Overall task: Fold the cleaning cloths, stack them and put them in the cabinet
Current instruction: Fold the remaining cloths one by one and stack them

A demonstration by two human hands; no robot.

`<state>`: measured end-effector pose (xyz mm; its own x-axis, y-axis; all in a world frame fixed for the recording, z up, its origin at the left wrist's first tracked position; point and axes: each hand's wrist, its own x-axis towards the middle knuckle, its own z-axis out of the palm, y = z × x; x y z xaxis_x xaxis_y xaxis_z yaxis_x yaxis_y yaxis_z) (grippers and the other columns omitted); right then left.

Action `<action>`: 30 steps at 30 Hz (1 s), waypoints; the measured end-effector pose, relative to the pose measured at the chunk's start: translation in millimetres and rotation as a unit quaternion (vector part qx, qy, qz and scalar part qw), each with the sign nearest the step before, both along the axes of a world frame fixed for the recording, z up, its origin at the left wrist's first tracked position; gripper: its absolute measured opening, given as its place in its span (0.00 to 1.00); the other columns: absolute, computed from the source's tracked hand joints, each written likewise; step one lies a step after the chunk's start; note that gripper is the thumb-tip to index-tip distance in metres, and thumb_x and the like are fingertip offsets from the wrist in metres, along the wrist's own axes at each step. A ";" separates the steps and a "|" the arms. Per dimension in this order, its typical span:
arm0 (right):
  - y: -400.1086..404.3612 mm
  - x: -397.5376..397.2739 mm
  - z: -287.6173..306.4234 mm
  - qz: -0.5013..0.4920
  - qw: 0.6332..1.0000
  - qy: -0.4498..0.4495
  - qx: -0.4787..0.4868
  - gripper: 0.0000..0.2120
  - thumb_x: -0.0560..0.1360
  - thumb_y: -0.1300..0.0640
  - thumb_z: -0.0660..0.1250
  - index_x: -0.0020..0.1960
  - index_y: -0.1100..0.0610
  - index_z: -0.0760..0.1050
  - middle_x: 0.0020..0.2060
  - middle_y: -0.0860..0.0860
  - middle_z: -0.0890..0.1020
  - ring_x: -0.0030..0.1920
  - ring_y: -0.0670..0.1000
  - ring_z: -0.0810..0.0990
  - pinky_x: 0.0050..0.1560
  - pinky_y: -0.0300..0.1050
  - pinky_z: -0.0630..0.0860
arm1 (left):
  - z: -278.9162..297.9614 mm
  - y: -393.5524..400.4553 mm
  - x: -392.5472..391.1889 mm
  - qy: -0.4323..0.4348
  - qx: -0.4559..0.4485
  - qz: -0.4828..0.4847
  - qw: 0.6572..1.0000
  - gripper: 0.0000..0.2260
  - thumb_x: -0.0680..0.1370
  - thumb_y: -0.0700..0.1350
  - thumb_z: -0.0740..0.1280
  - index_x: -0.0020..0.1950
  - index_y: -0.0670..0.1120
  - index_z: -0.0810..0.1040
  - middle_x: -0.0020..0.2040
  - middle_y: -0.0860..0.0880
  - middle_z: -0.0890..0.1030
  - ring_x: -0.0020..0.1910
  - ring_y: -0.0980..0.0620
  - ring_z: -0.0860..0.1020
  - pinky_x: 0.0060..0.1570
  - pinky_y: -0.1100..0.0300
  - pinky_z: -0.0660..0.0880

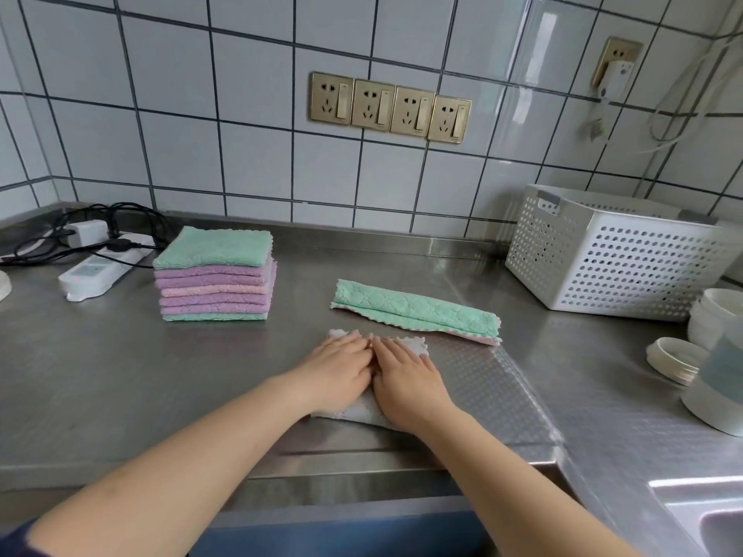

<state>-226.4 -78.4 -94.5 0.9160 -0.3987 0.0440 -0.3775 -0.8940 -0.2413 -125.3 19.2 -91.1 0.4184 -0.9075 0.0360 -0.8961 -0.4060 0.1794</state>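
Landmark: the stack of folded cloths (215, 275), all places below are given from it.
Surface: the steel surface (100, 375) carries everything; its front edge is nearest to the person.
Left hand: the left hand (341, 365) lies flat with the fingers stretched, palm down, pressing the pale cloth (362, 412), to the right of the stack and nearer to the person.
Right hand: the right hand (406, 377) is also flat and spread, touching the left hand, pressing the same cloth and gripping nothing.
Cloth in work: pale grey-lilac, it looks folded already and is being smoothed, in my judgement.
Next cloth: a green cloth (416, 311) lies in a long strip, only partly folded, right of the stack and just behind the hands.
Stack: about seven folded cloths, green on top, purple and pink under it.
Basket: a white basket (611, 267) stands far right of the stack, its inside not visible.
Progress: most cloths look folded and stacked; two remain, then the cabinet, which is not in view.
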 end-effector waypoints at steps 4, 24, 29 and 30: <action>-4.7 -11.6 0.5 -0.030 0.998 0.049 -0.024 0.27 0.81 0.44 0.45 0.77 0.50 0.48 0.78 0.48 0.48 0.77 0.49 0.44 0.75 0.60 0.45 | 2.9 3.9 10.1 0.033 0.054 0.047 0.997 0.25 0.82 0.54 0.47 0.78 0.50 0.46 0.78 0.51 0.44 0.77 0.52 0.44 0.75 0.52 0.41; -3.8 -35.2 -0.1 -0.121 0.992 0.034 -0.025 0.32 0.78 0.36 0.42 0.77 0.49 0.47 0.77 0.52 0.54 0.77 0.52 0.48 0.74 0.64 0.43 | 15.5 40.3 14.5 0.267 -0.195 0.148 0.932 0.08 0.78 0.49 0.64 0.51 0.46 0.79 0.48 0.49 0.81 0.49 0.51 0.78 0.51 0.57 0.72; -2.7 -36.6 -0.8 -0.126 0.992 0.015 -0.022 0.30 0.78 0.37 0.43 0.77 0.49 0.49 0.76 0.52 0.56 0.77 0.52 0.50 0.74 0.63 0.44 | 29.5 28.4 4.8 0.482 -0.222 0.173 0.829 0.05 0.78 0.43 0.64 0.51 0.43 0.76 0.51 0.44 0.80 0.46 0.50 0.78 0.48 0.57 0.73; -2.3 -36.9 -0.6 -0.127 0.992 0.011 -0.022 0.30 0.79 0.37 0.44 0.77 0.49 0.49 0.76 0.52 0.57 0.77 0.52 0.50 0.74 0.63 0.45 | 29.8 27.3 3.4 0.516 -0.233 0.174 0.806 0.06 0.78 0.40 0.64 0.54 0.41 0.75 0.53 0.41 0.80 0.47 0.49 0.79 0.49 0.55 0.75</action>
<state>-263.3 -80.8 -95.1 0.7871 -0.6150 0.0473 -0.5968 -0.7788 -0.1931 -122.0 46.5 -61.3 0.6706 -0.7169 -0.1906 -0.0188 -0.2732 0.9618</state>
